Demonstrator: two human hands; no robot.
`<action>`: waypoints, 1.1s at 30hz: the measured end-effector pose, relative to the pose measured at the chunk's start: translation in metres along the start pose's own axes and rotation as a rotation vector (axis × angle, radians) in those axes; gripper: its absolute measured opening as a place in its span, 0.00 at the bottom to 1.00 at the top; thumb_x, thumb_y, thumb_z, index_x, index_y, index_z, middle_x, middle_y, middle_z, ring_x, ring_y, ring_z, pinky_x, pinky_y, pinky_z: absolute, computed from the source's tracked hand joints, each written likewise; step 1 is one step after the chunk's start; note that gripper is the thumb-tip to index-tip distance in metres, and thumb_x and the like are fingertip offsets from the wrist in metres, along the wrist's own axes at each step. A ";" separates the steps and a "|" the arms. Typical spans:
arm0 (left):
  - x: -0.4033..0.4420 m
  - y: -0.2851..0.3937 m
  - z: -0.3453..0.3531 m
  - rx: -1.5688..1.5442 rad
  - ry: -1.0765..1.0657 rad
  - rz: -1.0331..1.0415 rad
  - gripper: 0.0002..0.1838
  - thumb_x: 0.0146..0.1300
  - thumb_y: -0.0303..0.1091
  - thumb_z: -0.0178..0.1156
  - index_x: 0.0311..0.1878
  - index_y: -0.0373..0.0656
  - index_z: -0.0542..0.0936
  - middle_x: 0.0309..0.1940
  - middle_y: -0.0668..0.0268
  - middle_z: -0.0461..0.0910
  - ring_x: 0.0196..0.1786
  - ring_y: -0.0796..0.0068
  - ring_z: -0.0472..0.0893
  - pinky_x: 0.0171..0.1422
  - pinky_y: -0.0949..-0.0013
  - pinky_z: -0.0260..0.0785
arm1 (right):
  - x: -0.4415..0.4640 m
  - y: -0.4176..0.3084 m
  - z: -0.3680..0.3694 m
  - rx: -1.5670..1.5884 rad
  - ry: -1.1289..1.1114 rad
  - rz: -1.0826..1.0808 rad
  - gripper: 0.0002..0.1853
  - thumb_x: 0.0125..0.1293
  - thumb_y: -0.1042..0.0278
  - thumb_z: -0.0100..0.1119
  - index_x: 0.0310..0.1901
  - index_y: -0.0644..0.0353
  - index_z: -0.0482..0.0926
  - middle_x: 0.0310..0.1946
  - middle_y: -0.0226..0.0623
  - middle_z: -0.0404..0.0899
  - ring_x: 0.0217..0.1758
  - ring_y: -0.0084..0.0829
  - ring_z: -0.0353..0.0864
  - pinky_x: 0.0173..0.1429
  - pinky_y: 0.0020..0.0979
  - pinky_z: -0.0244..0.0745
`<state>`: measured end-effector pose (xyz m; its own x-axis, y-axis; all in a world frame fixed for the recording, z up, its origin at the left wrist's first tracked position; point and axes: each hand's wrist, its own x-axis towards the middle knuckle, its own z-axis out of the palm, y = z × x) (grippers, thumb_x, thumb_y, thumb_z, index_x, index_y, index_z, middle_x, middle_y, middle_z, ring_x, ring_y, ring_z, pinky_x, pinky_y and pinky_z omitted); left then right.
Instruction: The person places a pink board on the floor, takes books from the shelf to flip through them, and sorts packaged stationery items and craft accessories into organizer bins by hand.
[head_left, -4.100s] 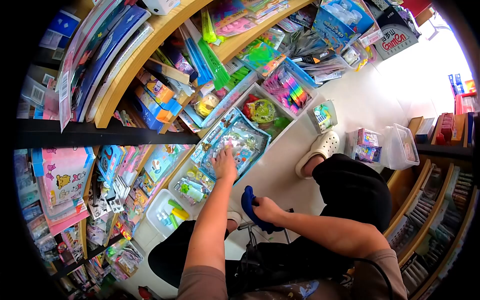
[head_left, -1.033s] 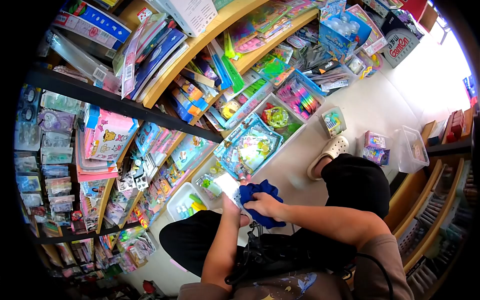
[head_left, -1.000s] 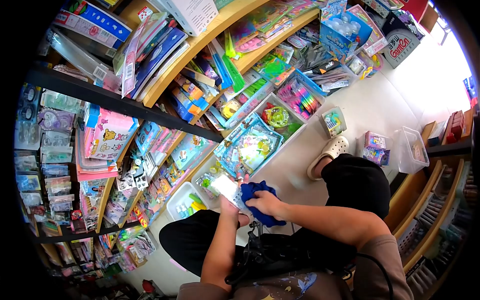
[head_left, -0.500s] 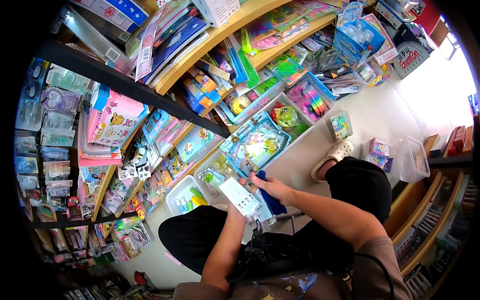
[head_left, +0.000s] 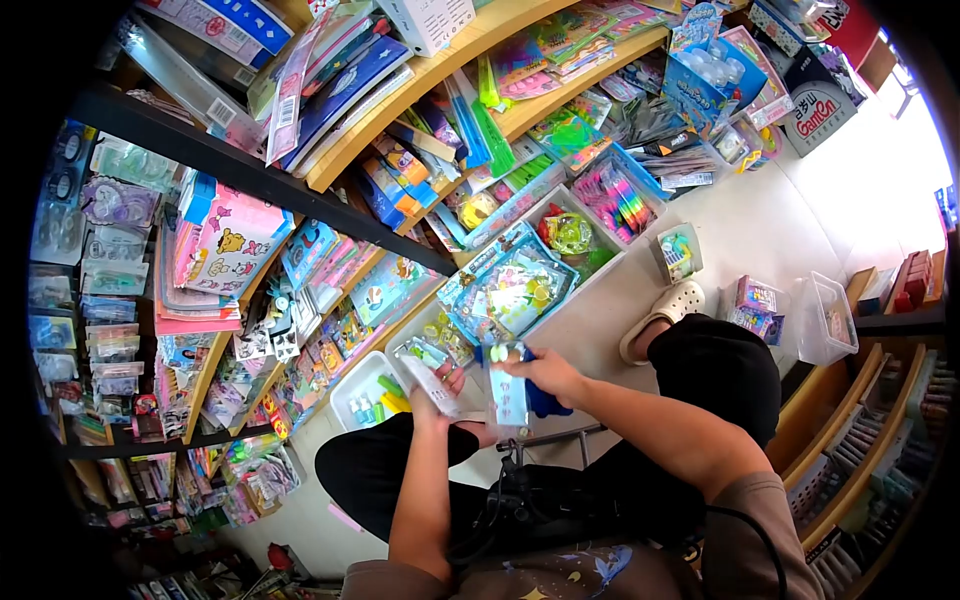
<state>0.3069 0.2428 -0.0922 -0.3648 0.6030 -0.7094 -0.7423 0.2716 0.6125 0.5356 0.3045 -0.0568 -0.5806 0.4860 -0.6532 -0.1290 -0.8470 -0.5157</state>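
Observation:
My left hand [head_left: 433, 403] is closed around a flat white packet [head_left: 425, 380], tilted toward the bins on the left. A hand's width to the right, my right hand [head_left: 553, 376] grips a clear plastic packet [head_left: 508, 388] with a pale blue printed card, its small contents too blurred to name. A dark blue cloth [head_left: 546, 402] is bunched beneath the same hand, against my palm. Just beyond the hands lies a blue-edged packaged toy set [head_left: 460, 305] on top of the bins. A white bin [head_left: 345, 395] with small bottles and yellow-green items stands left of my left hand.
Curved wooden shelves [head_left: 480, 55] packed with stationery rise ahead and left. A bin of rainbow-coloured items [head_left: 640, 225] and a small tub [head_left: 680, 252] stand ahead. On the right are a clear empty-looking box [head_left: 825, 315] and another shelf [head_left: 850, 440]. A clog [head_left: 662, 320] rests on the floor.
My hands have moved apart. The white packet has gone left with my left hand, turned more edge-on, and the pale blue packet now shows plainly in my right hand.

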 end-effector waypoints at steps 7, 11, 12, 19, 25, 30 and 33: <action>0.001 -0.024 -0.030 0.667 0.006 0.299 0.07 0.64 0.33 0.47 0.31 0.47 0.71 0.18 0.76 0.65 0.17 0.86 0.63 0.18 0.81 0.54 | 0.012 0.002 -0.008 -0.087 0.119 -0.093 0.15 0.56 0.60 0.63 0.39 0.63 0.79 0.31 0.30 0.79 0.27 0.19 0.74 0.32 0.24 0.68; -0.049 -0.035 0.036 0.587 -0.096 0.111 0.08 0.66 0.38 0.48 0.34 0.46 0.70 0.24 0.75 0.68 0.26 0.85 0.67 0.25 0.78 0.62 | -0.011 -0.017 0.006 -0.360 0.201 0.001 0.15 0.56 0.58 0.63 0.37 0.62 0.80 0.27 0.28 0.78 0.24 0.17 0.71 0.28 0.23 0.66; -0.069 -0.035 0.065 0.541 -0.076 0.121 0.08 0.66 0.39 0.48 0.35 0.46 0.70 0.25 0.75 0.68 0.26 0.85 0.67 0.25 0.78 0.62 | -0.009 -0.015 0.004 -0.358 0.216 -0.019 0.16 0.54 0.56 0.64 0.34 0.63 0.80 0.24 0.28 0.76 0.21 0.18 0.70 0.25 0.24 0.65; -0.055 -0.039 0.059 0.552 -0.232 0.144 0.07 0.66 0.34 0.48 0.40 0.43 0.73 0.27 0.76 0.73 0.27 0.88 0.69 0.30 0.82 0.62 | 0.013 0.009 -0.018 -0.528 0.303 -0.113 0.24 0.51 0.47 0.63 0.27 0.67 0.77 0.17 0.36 0.75 0.18 0.27 0.73 0.24 0.31 0.67; -0.040 -0.045 0.035 0.596 -0.228 0.177 0.06 0.66 0.32 0.48 0.42 0.43 0.71 0.32 0.71 0.74 0.30 0.87 0.69 0.34 0.79 0.65 | 0.021 0.012 -0.018 -0.568 0.569 -0.261 0.18 0.59 0.53 0.56 0.31 0.64 0.72 0.16 0.32 0.71 0.15 0.23 0.71 0.18 0.27 0.65; -0.051 -0.049 0.041 0.596 -0.226 0.175 0.07 0.66 0.30 0.47 0.44 0.41 0.71 0.34 0.70 0.75 0.33 0.85 0.70 0.38 0.78 0.65 | 0.003 0.005 0.008 -0.633 0.438 -0.413 0.24 0.55 0.50 0.56 0.32 0.70 0.72 0.30 0.57 0.75 0.36 0.51 0.76 0.41 0.40 0.69; -0.053 -0.058 0.039 0.586 -0.263 0.167 0.06 0.66 0.30 0.48 0.42 0.42 0.72 0.34 0.70 0.75 0.32 0.85 0.71 0.38 0.77 0.66 | 0.005 0.026 0.016 -0.964 0.368 -0.649 0.20 0.55 0.57 0.56 0.35 0.69 0.71 0.36 0.57 0.73 0.38 0.55 0.74 0.43 0.44 0.69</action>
<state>0.3915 0.2244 -0.0767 -0.2436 0.8155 -0.5250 -0.2318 0.4767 0.8479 0.5163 0.2815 -0.0647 -0.3477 0.9240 -0.1589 0.4299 0.0065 -0.9028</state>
